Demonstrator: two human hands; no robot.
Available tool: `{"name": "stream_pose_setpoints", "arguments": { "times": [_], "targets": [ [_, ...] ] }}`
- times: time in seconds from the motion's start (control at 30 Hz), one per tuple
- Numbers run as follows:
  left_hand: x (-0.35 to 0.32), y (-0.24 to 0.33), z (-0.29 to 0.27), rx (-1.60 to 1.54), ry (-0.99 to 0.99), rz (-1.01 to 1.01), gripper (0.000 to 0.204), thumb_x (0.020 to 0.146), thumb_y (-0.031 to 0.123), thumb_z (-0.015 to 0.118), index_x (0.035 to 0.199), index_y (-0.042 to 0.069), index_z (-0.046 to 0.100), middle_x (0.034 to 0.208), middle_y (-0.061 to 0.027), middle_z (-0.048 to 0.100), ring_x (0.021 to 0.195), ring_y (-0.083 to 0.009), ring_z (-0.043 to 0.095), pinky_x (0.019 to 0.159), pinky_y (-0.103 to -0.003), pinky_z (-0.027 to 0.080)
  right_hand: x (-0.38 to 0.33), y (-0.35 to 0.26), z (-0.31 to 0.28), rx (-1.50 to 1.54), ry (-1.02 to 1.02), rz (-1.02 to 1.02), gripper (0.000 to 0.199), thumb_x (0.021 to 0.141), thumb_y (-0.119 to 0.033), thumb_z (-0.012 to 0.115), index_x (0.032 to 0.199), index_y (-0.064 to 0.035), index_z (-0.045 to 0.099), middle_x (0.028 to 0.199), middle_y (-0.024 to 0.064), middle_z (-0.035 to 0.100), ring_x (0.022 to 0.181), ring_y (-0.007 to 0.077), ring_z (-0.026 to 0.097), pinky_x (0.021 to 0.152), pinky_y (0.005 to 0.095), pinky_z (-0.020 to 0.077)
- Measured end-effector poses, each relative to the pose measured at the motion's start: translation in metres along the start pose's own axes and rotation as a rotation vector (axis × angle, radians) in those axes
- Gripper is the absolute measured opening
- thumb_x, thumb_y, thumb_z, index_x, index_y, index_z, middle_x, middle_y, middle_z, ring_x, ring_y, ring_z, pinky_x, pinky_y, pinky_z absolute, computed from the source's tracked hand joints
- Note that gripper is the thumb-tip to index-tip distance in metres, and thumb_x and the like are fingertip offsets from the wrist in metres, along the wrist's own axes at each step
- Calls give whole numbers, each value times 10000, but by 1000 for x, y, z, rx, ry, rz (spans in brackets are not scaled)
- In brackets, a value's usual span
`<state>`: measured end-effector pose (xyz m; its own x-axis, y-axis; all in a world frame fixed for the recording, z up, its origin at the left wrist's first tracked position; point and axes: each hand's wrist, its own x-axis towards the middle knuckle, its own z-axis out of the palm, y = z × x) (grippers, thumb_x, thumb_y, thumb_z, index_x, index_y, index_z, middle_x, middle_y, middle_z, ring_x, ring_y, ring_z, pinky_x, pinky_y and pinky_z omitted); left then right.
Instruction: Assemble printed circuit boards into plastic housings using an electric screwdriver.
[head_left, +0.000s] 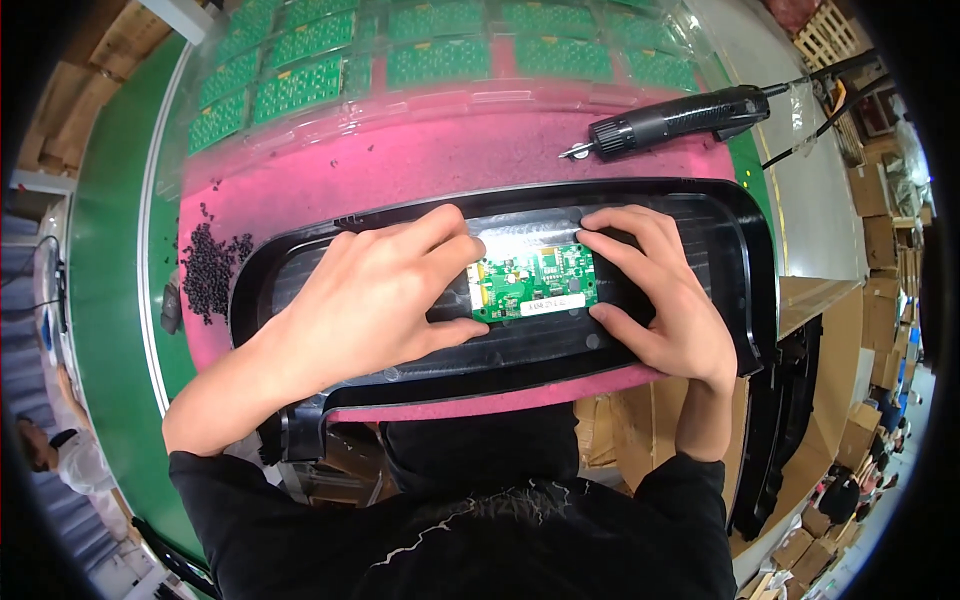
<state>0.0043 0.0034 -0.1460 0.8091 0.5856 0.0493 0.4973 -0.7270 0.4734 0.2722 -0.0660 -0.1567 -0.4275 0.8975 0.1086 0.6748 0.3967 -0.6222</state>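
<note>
A green circuit board point(540, 278) with a white label strip lies inside a long, shallow black plastic housing point(420, 362). My left hand point(385, 285) grips the board's left edge, thumb at its lower corner and fingers by the upper one. At the opposite edge, my right hand point(665, 295) has its fingertips on the upper corner and its thumb on the lower corner. The board sits near the middle of the housing, between both hands. Whether it touches the housing floor is hard to tell.
The housing rests on a pink mat point(450, 140). Many small black screws point(208, 270) are heaped to the left. A black electric screwdriver point(680, 122) lies at the back right. Clear trays of green circuit boards point(435, 60) stand behind. A cardboard box point(820, 370) holding black parts is at right.
</note>
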Motion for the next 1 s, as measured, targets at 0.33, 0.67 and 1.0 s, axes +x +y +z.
{"name": "stream_pose_setpoints", "arguments": {
  "times": [0.33,0.67,1.0],
  "targets": [
    [0,2,-5,9,-13,3,486,625,206,823,1021,27,605,943,-57,561,673,-260,602,568,-350,493,2,-1,-1,-5,-2,17,562,692,-19,691,1231,-6,534,1281,142,485,1205,359,413,1025,429,348],
    [-15,-3,-5,74,-26,34,482,715,260,761,1057,-10,556,982,-100,538,829,-284,636,600,-381,534,6,-16,5,-39,-9,42,599,644,-28,664,1225,27,528,1285,158,475,1209,355,404,1044,423,321],
    [-60,-51,-64,156,380,-299,206,764,-10,597,965,1,636,878,-190,588,823,-378,583,735,-440,460,-7,-7,-21,-50,433,195,531,740,-40,662,1246,-73,505,1245,100,497,1150,256,479,945,357,386]
  ]
}}
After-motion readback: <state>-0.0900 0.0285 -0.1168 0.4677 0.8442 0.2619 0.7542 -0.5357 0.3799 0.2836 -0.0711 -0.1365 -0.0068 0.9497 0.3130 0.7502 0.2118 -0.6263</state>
